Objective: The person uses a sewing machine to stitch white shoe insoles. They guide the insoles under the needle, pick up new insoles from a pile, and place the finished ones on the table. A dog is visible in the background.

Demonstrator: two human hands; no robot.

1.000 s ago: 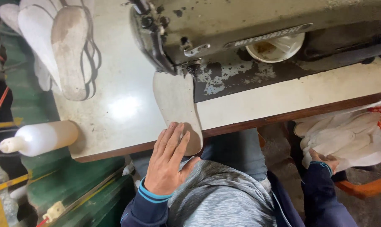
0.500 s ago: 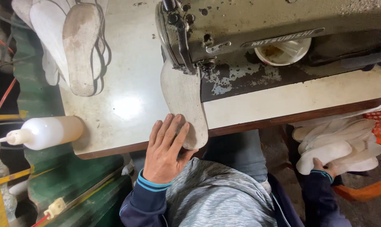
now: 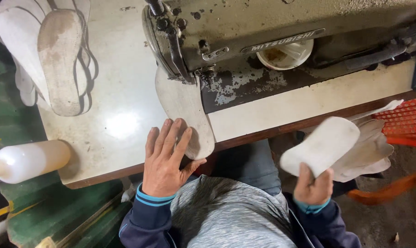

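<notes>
A grey shoe insole (image 3: 185, 108) lies on the pale table (image 3: 120, 92) with its far end under the needle of a worn sewing machine (image 3: 263, 32). My left hand (image 3: 166, 158) rests flat on the near end of that insole, fingers spread. My right hand (image 3: 313, 186) is below the table edge on the right and grips a white insole (image 3: 320, 147), lifted off a pile of white insoles (image 3: 368, 147) beside me.
A stack of insoles (image 3: 56, 59) lies at the table's far left. A white squeeze bottle (image 3: 26, 160) lies by the left edge. A white cup (image 3: 286, 53) sits under the machine arm. An orange mesh basket (image 3: 407, 121) is at the right.
My right hand has picked one white insole off the pile and raised it toward the table. My left hand stays on the grey insole.
</notes>
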